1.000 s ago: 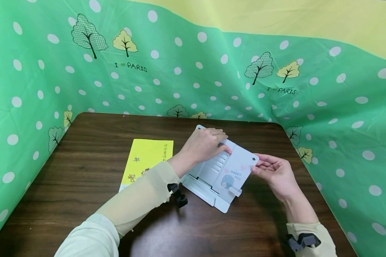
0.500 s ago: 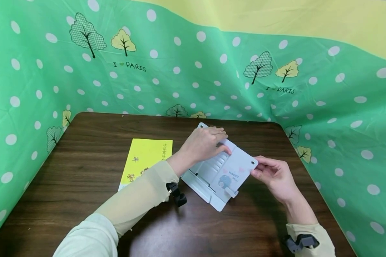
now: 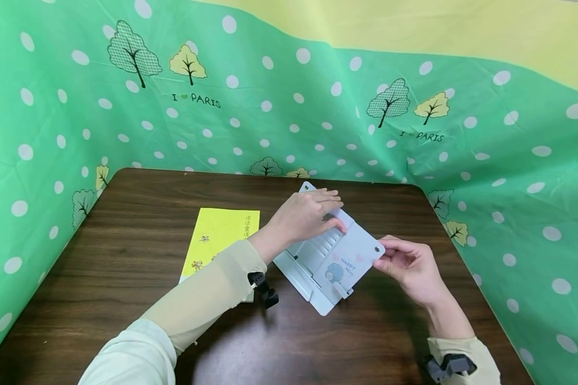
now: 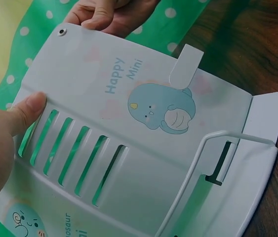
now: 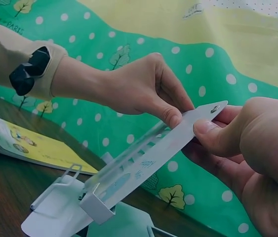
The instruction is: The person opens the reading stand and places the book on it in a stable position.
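Observation:
A white metal book stand [image 3: 354,246], printed with a blue cartoon and the words "Happy Mini", stands tilted back on the table. My left hand [image 3: 303,216] grips its upper edge; the thumb lies on the front beside the slots, as the left wrist view shows. At the right upper corner, my right hand [image 3: 411,267] pinches the panel between thumb and fingers. A wire holder [image 4: 198,153] and a small page clip [image 4: 185,66] sit along the lower ledge. In the right wrist view, part of a base [image 5: 121,222] shows beneath the raised panel.
A yellow book [image 3: 226,230] lies left of the stand, partly covered by my left forearm in the head view. The dark wooden table [image 3: 101,256] is bordered by a green dotted curtain [image 3: 270,128] at the back and sides.
The book stand has turned slightly clockwise in the head view. Its right corner has come a little toward me, and my right hand has moved with it. The left hand keeps its grip.

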{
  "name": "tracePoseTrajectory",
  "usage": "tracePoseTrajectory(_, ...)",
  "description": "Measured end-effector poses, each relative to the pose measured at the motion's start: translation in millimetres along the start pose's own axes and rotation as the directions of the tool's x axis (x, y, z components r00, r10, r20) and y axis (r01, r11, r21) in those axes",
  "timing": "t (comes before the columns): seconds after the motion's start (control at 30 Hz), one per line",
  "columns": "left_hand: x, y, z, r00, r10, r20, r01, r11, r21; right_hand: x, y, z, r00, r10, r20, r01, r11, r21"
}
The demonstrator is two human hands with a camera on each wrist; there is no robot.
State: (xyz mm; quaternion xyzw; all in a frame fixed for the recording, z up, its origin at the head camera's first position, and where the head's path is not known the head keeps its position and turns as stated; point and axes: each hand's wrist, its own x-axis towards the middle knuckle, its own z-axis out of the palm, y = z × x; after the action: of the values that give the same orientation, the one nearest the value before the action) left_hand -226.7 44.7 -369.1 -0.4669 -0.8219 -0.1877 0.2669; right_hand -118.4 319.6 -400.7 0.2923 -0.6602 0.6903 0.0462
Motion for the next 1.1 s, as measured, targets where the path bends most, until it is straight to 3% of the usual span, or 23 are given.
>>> tracePoseTrajectory(0.53, 2.1, -6.7, -2.3, 1.0, 0.031, -0.003, -0.031, 0.998, -0.052, -1.2, -7, 15, 0.999, -0.046, -0.005, 0.046, 0.997, -0.059)
tracePoseTrajectory(1.1, 0.9, -16.5, -6.5, 0.999, 0.035, 0.04, -0.026, 0.98, -0.199, -1.6, -13, 38, 0.997, -0.074, -0.035, 0.069, 0.989, -0.127)
